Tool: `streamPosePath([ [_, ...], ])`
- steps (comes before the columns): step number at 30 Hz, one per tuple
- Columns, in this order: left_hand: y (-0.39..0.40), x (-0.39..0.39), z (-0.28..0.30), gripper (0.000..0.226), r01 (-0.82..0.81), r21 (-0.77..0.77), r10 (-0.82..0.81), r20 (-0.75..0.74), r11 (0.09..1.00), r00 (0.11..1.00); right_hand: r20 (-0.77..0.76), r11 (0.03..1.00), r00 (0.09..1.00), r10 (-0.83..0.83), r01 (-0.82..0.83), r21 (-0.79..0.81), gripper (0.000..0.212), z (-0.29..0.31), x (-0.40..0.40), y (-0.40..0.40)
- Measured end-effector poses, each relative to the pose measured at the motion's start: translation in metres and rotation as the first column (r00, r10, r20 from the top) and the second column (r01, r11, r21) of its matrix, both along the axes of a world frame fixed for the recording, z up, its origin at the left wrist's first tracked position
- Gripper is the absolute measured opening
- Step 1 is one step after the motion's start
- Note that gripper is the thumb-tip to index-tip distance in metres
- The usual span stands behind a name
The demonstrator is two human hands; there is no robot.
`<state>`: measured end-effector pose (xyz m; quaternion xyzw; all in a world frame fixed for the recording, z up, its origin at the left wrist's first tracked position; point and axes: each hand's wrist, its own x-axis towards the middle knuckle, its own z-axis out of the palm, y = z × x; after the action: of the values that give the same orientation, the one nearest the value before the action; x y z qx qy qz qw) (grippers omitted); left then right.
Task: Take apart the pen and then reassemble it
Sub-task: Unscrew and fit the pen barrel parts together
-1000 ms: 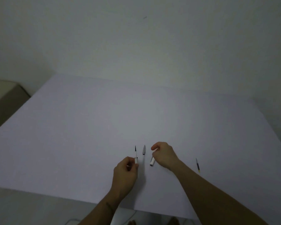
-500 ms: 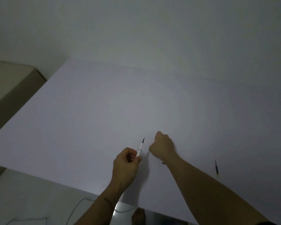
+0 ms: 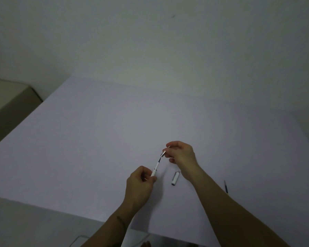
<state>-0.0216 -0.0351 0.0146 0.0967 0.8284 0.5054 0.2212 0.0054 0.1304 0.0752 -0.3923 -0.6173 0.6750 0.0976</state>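
Note:
My left hand (image 3: 141,184) grips the white pen barrel (image 3: 155,169), which points up and to the right with the dark refill tip sticking out of it. My right hand (image 3: 181,154) pinches the small grey tip cone (image 3: 163,154) and holds it right at the refill's point. The white pen cap (image 3: 175,178) lies on the table below my right wrist. A spare dark refill (image 3: 226,187) lies on the table to the right of my right forearm.
The work surface is a large pale lilac table (image 3: 96,139) against a plain wall. A beige piece of furniture (image 3: 9,102) stands at the left. The table's near edge runs just under my forearms, with a cable on the floor below.
My right hand picked the grey tip cone off the table and lifted it to the refill point. My left hand raised and tilted the barrel. The cap now lies uncovered.

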Motion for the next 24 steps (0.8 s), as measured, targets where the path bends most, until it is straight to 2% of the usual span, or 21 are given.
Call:
streamPosePath([
  [7,-0.004,0.007,0.006,0.017,0.034,0.019,-0.033,-0.024,0.999,0.999,0.041,0.998,0.998,0.038,-0.04,0.041,0.014,0.004,0.015,-0.009],
  [12,-0.001,0.013,0.015,0.019,0.062,0.028,-0.06,-0.051,0.998,0.997,0.045,0.993,0.994,0.101,-0.103,0.051,0.023,0.004,0.028,-0.018],
  [19,-0.001,0.019,0.029,0.005,0.11,0.105,-0.1,-0.095,0.988,0.99,0.072,0.99,0.993,0.098,-0.105,0.096,0.016,0.005,0.042,-0.02],
  [22,-0.002,0.025,0.03,0.003,0.11,0.128,-0.094,-0.123,0.986,0.988,0.105,0.98,0.982,0.159,-0.17,0.105,0.008,0.008,0.049,-0.02],
  [24,-0.002,0.028,0.029,0.004,0.128,0.131,-0.109,-0.138,0.983,0.984,0.138,0.97,0.974,0.177,-0.197,0.142,0.013,0.008,0.053,-0.022],
])
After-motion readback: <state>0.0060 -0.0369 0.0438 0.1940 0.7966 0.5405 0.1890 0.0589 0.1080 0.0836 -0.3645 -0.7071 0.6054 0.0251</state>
